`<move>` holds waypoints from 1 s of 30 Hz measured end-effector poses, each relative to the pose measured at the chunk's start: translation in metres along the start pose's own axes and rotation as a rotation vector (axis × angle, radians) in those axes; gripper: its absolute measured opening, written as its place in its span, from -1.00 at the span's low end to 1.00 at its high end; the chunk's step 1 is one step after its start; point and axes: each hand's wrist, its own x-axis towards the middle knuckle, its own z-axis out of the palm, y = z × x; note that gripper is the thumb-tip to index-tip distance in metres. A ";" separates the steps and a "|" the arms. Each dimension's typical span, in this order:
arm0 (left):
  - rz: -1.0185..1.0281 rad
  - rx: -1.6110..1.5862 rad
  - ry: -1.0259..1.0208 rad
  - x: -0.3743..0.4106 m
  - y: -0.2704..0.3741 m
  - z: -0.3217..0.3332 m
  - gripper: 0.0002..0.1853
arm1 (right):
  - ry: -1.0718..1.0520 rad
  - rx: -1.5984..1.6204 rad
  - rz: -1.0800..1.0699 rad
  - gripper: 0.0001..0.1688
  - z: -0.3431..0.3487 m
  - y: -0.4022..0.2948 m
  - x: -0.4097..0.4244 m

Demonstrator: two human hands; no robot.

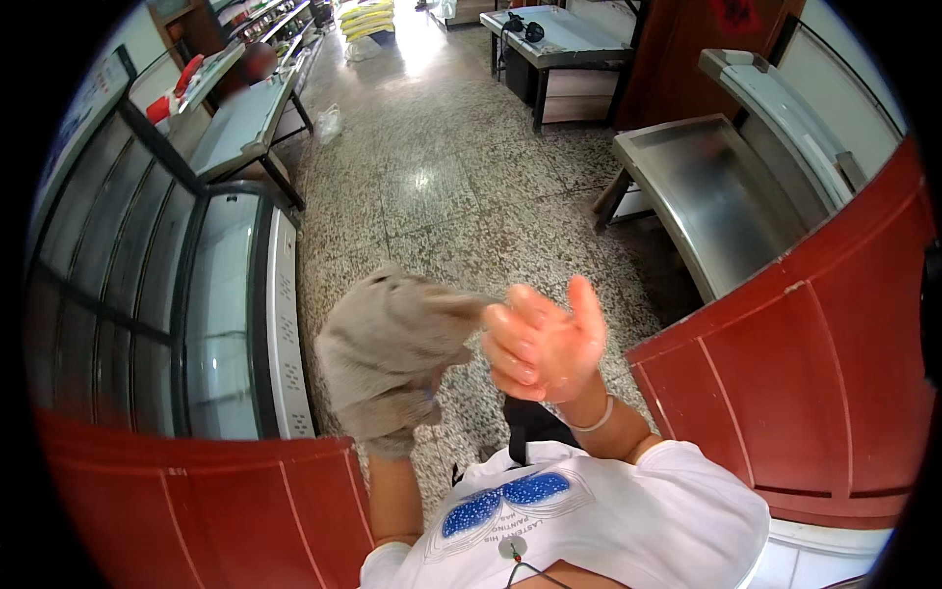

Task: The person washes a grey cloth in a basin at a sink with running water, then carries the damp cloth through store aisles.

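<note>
A crumpled grey-beige cloth (383, 346) hangs over my left hand and hides nearly all of it; a little skin shows at the cloth's right edge. Beside it, my right hand (544, 342) is raised palm up, its fingers curled and the thumb apart. The skin of that hand looks wet and shiny. A corner of the cloth reaches towards the right fingertips and is blurred; whether they pinch it cannot be told. A pale band circles my right wrist.
Red panelled doors (780, 368) stand open on both sides. To the left is a glass display cabinet (221, 316), with a table (243, 125) beyond it. A steel-topped table (728, 199) stands at right, another table (559, 37) farther back. A plastic bag (329, 124) lies on the speckled floor (441, 191).
</note>
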 end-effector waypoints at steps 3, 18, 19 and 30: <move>0.038 0.083 -0.169 0.107 -0.036 0.064 -0.74 | 0.016 0.303 0.053 -0.46 -0.066 -0.031 0.082; 0.080 0.299 -0.224 0.543 -0.134 0.207 -0.69 | 0.251 -1.977 -0.605 -0.96 -0.390 -0.302 0.432; 0.086 0.291 -0.197 0.576 -0.138 0.208 -0.69 | 0.210 -1.995 -0.581 -0.96 -0.412 -0.318 0.452; -0.017 0.250 -0.353 0.986 -0.175 0.267 -0.65 | 1.159 -0.741 0.063 -0.26 -0.656 -0.522 0.564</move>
